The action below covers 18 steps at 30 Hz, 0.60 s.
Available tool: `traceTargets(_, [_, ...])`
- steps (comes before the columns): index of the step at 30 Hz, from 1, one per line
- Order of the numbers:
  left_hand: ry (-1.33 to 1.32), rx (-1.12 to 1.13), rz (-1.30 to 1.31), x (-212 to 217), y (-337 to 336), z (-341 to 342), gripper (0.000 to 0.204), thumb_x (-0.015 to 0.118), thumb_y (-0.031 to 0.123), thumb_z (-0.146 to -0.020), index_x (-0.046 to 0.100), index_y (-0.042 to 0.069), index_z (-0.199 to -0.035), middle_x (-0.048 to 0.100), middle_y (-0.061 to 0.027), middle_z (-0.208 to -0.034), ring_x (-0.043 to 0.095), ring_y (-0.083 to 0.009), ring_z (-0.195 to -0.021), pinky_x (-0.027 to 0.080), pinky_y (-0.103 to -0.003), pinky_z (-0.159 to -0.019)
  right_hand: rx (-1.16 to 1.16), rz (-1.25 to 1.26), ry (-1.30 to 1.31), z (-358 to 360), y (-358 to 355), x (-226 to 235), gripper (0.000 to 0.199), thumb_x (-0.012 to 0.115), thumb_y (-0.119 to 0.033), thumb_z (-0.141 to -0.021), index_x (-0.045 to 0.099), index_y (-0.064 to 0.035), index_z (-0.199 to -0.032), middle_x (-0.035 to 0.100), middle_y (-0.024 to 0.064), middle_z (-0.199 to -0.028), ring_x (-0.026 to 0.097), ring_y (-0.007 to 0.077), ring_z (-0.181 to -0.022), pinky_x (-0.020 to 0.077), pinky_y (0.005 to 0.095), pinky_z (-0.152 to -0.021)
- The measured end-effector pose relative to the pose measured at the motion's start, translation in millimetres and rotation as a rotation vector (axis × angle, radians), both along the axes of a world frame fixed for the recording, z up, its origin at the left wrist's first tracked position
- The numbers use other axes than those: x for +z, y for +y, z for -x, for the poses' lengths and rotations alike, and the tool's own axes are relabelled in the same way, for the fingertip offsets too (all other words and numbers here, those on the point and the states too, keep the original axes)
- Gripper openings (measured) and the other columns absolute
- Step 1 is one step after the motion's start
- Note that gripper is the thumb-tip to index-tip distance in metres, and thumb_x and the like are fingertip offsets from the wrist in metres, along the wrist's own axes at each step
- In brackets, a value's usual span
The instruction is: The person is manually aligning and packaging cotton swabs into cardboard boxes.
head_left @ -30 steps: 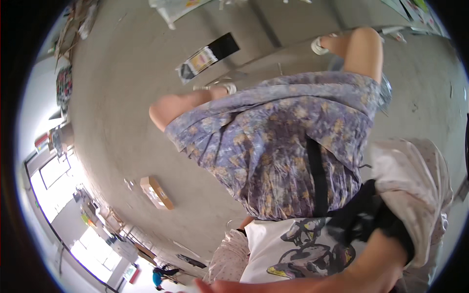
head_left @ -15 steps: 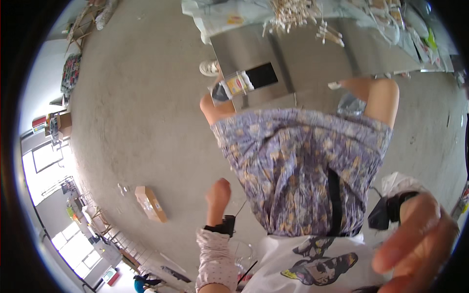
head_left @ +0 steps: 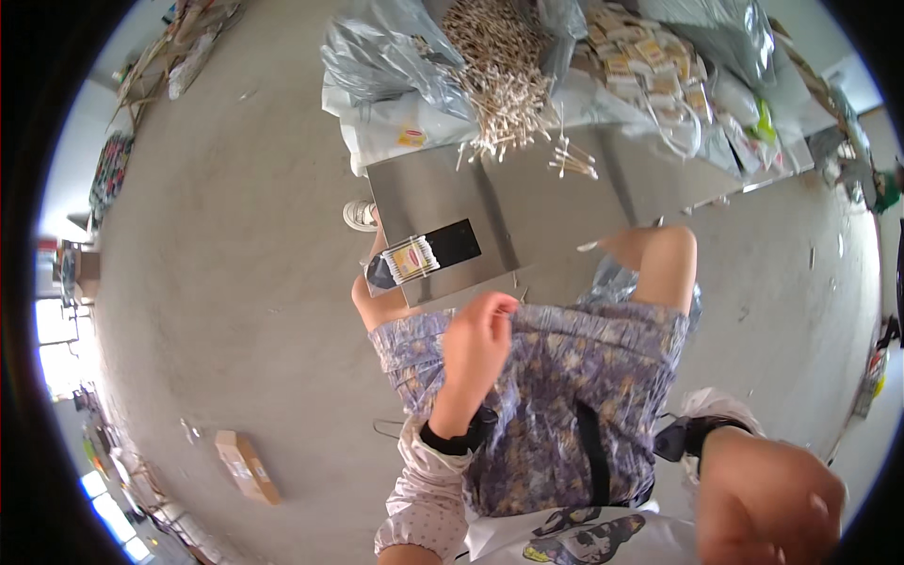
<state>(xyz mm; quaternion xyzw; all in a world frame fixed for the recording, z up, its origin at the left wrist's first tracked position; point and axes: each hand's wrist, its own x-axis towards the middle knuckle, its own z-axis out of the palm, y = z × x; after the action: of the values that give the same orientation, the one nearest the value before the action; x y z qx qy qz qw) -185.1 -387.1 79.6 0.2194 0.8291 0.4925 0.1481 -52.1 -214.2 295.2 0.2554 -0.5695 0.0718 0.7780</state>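
Note:
My left hand (head_left: 478, 347) is over the lap, just short of the metal table's (head_left: 556, 202) near edge. Its fingers are curled together; whatever they may hold is hidden. Low at the right, close to the camera, is my right hand (head_left: 767, 494), blurred, its fingers bent down and mostly out of sight. A pack of cotton swabs (head_left: 411, 260) with a yellow and red label lies on a dark strip (head_left: 460, 243) at the table's near left corner. Several loose cotton swabs (head_left: 572, 158) lie farther back, beside a large heap of cotton swabs (head_left: 499, 85).
Grey plastic bags (head_left: 391, 56) flank the heap at the back. Several small packs (head_left: 650, 61) are piled at the back right. A cardboard box (head_left: 247, 466) lies on the floor at the left. My knees are under the table's near edge.
The view has shifted, showing more of the table's back. My left hand has moved forward and right, over the lap. My right hand's fingers have curled in.

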Motion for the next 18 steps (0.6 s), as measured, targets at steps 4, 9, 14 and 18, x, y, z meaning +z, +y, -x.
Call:
traceTargets(4, [-0.002,-0.145,-0.032,-22,7,-20,0.012,0.058,0.001,-0.087,0.065,0.005,-0.097,0.070,-0.0099,-0.089,0.069,-0.0265,-0.082,0.054,-0.034,-0.070,-0.351,0.290,-0.934,15,22,-106,0.039,0.061,-0.003,-0.084,0.059,0.0029,-0.122,0.061,0.0186,-0.123,0.059,0.0328,-0.115,0.0497,0.0417,-0.096])
traceTargets(9, [-0.007,-0.324,-0.038,-16,4,-26,0.016,0.058,0.000,-0.084,0.066,0.005,-0.097,0.069,-0.0126,-0.089,0.068,-0.0324,-0.084,0.054,-0.038,-0.072,-0.241,0.438,-1.415,122,86,-212,0.074,0.074,-0.015,-0.083,0.035,-0.0006,-0.145,0.040,0.0195,-0.149,0.035,0.0379,-0.140,0.0301,0.0450,-0.115])
traceTargets(14, [-0.001,-0.246,0.071,-17,-23,-20,0.016,0.058,0.000,-0.086,0.068,0.004,-0.099,0.069,-0.0131,-0.092,0.068,-0.0311,-0.083,0.054,-0.037,-0.072,-0.433,0.535,-1.614,178,110,-291,0.082,0.078,-0.028,-0.080,0.036,-0.0023,-0.146,0.038,0.0181,-0.151,0.027,0.0361,-0.145,0.0236,0.0459,-0.119])
traceTargets(18, [-0.038,-0.192,0.112,-14,-30,-13,0.014,0.057,0.000,-0.089,0.067,0.003,-0.099,0.069,-0.0129,-0.093,0.068,-0.0282,-0.080,0.053,-0.035,-0.070,-0.402,0.701,-1.538,203,116,-301,0.062,0.075,-0.025,-0.081,0.051,-0.0061,-0.134,0.058,0.0125,-0.125,0.049,0.0333,-0.122,0.0369,0.0470,-0.105])
